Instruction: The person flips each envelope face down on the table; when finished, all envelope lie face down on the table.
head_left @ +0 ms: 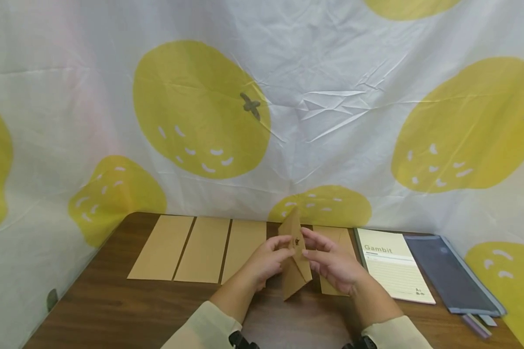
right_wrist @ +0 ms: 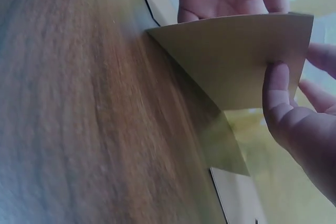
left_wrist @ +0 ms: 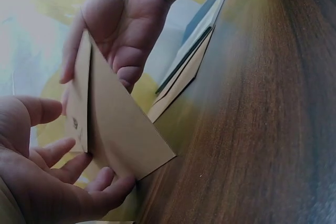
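One brown envelope (left_wrist: pixel 118 124) between left hand (head_left: pixel 266 261) and right hand (head_left: pixel 337 265), each grip a narrow pinch on it

On the bench (head_left: pixel 91 303), three paper pieces (head_left: pixel 203 252) lie in a row at left. The envelope (head_left: pixel 298 266) is in the middle, between left fingers (head_left: pixel 283 241) and right fingers (head_left: pixel 318 238). At right lie one more paper piece (head_left: pixel 342 238), then a notebook (head_left: pixel 395 269), then a pouch (head_left: pixel 456 274). Behind hangs a cloth (head_left: pixel 323 140).

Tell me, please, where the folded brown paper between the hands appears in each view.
Head: folded brown paper below centre, slightly right, between the left hand and right hand.
Left wrist: folded brown paper left of centre.
Right wrist: folded brown paper upper right.
Shared landmark: dark wooden table.
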`<action>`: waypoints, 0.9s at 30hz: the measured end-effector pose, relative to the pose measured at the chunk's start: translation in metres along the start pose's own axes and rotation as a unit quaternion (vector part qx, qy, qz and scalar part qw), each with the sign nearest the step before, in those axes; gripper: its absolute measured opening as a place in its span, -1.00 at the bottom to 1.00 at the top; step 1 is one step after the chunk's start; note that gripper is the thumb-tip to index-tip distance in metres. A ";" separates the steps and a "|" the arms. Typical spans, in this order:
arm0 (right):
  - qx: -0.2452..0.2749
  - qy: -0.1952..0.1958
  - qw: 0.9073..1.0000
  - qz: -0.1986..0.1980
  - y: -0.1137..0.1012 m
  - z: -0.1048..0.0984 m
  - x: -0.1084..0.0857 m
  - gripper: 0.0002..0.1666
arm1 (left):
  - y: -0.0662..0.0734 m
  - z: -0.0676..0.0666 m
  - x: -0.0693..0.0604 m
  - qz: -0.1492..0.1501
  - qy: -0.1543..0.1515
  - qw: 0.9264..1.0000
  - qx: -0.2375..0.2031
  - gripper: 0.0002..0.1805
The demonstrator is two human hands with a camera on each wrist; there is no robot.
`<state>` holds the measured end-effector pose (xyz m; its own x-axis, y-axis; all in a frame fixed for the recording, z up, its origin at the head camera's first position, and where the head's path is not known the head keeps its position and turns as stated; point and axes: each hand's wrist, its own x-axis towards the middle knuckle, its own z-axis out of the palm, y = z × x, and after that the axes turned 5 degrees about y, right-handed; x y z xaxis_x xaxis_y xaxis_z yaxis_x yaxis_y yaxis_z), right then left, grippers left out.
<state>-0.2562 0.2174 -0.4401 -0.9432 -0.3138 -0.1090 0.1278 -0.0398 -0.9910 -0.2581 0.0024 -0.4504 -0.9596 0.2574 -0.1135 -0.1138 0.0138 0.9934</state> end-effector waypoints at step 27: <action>-0.038 -0.058 0.997 0.014 0.005 0.016 -0.003 -0.04 | 0.007 -0.001 -0.001 0.005 -0.009 0.998 -0.058 -0.37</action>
<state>-0.2474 0.2031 -0.4436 -0.8971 -0.4219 -0.1313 0.1257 0.0414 -0.9912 -0.2585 0.0011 -0.4433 -0.9561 0.2747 -0.1023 -0.1342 -0.0998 0.9859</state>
